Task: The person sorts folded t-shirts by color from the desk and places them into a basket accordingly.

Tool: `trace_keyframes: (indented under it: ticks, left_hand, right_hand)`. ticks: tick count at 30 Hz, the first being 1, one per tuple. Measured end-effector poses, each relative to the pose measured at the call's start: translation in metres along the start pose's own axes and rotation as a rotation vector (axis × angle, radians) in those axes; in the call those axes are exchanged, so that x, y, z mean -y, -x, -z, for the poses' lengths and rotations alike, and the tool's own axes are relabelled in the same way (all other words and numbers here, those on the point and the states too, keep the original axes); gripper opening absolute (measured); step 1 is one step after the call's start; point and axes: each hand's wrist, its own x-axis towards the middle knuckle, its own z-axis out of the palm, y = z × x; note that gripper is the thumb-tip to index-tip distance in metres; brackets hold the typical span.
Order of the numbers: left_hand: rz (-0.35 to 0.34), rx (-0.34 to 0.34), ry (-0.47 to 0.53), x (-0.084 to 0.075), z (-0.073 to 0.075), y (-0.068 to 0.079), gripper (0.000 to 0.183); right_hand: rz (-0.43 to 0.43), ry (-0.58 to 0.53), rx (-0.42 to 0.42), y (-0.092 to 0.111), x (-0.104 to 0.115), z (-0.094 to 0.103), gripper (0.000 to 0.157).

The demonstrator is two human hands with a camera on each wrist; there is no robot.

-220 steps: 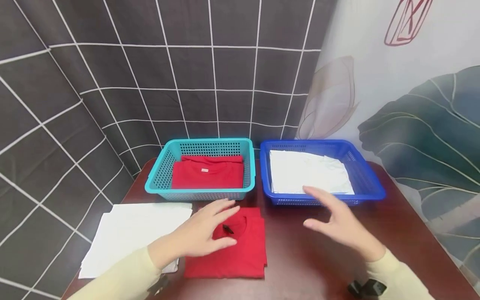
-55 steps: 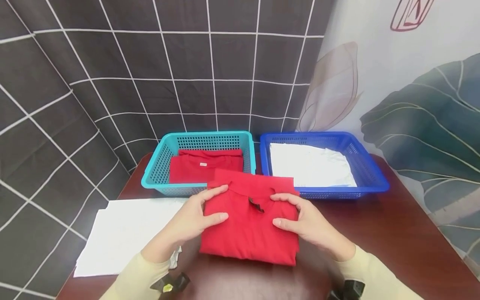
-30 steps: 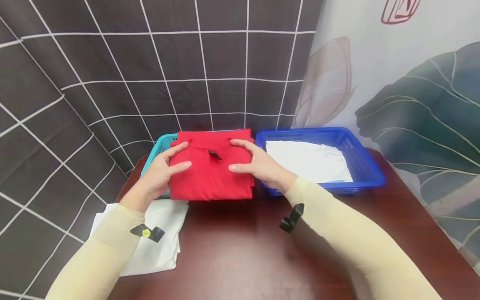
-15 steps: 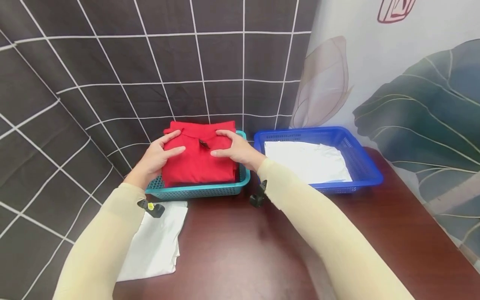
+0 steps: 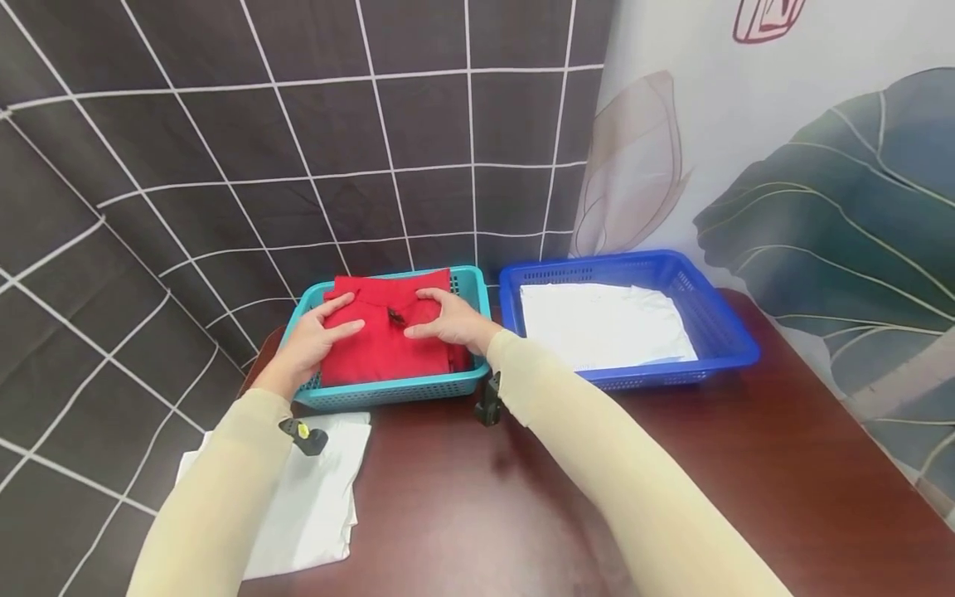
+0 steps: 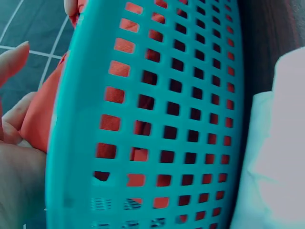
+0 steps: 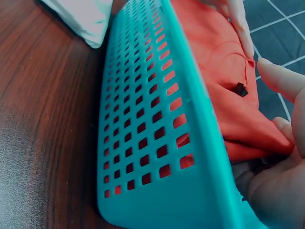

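A folded red shirt [image 5: 388, 352] with a dark tag at its collar lies within the teal basket [image 5: 391, 389], on top of other red cloth. My left hand [image 5: 306, 340] grips the shirt's left side and my right hand [image 5: 453, 322] its right side, thumbs over the top. In the right wrist view, fingers of the right hand [image 7: 281, 191] curl beneath the shirt's edge, inside the basket wall. The left wrist view has the basket's perforated side [image 6: 71, 143] hiding most of the shirt, with part of the left hand [image 6: 19, 167] behind the rim.
Right of the teal basket stands a blue basket [image 5: 724, 336] holding folded white cloth [image 5: 604, 325]. More folded white cloth [image 5: 321, 497] lies on the brown table [image 5: 448, 497] at the left, partly under my left sleeve. A dark gridded curtain [image 5: 336, 133] hangs behind.
Both hands picked the folded red shirt up from the table, carried it forward and left over the teal basket, and lowered it inside. The white cloth stayed put.
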Motion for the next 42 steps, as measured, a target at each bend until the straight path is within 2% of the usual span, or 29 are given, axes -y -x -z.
trace_keyframes:
  ticks: [8,12,19,23,27,31,36,39,42]
  left_hand:
    - [0.015,-0.016,-0.097,0.014,-0.006,-0.002,0.08]
    - [0.021,-0.034,-0.154,0.017,-0.007,-0.006,0.08]
    - [-0.04,-0.148,-0.278,0.012,-0.002,-0.005,0.079]
    - [-0.097,-0.157,-0.403,0.006,0.001,0.004,0.082]
    - [-0.205,-0.154,-0.566,0.0,0.002,0.022,0.081]
    - [-0.345,-0.184,-0.686,-0.002,0.004,0.049,0.073]
    - [-0.506,-0.144,-0.683,0.002,0.005,0.092,0.057]
    - [-0.558,-0.112,-0.669,0.008,0.006,0.118,0.049]
    - [-0.594,-0.109,-0.684,0.02,0.008,0.141,0.045]
  right_hand:
    - [-0.036,0.046,-0.007,0.001,-0.008,-0.004,0.089]
    - [-0.028,0.085,-0.001,-0.001,-0.009,-0.004,0.089]
    - [0.006,0.217,-0.019,0.004,-0.005,0.001,0.086]
    - [0.047,0.286,-0.047,0.01,-0.001,0.008,0.087]
    - [0.099,0.316,-0.052,0.022,0.001,0.016,0.087]
    - [0.202,0.313,-0.028,0.043,0.001,0.022,0.086]
    - [0.346,0.258,0.057,0.079,-0.001,0.024,0.079]
    - [0.39,0.227,0.138,0.101,-0.006,0.02,0.074]
    - [0.428,0.196,0.226,0.117,-0.01,0.012,0.069]
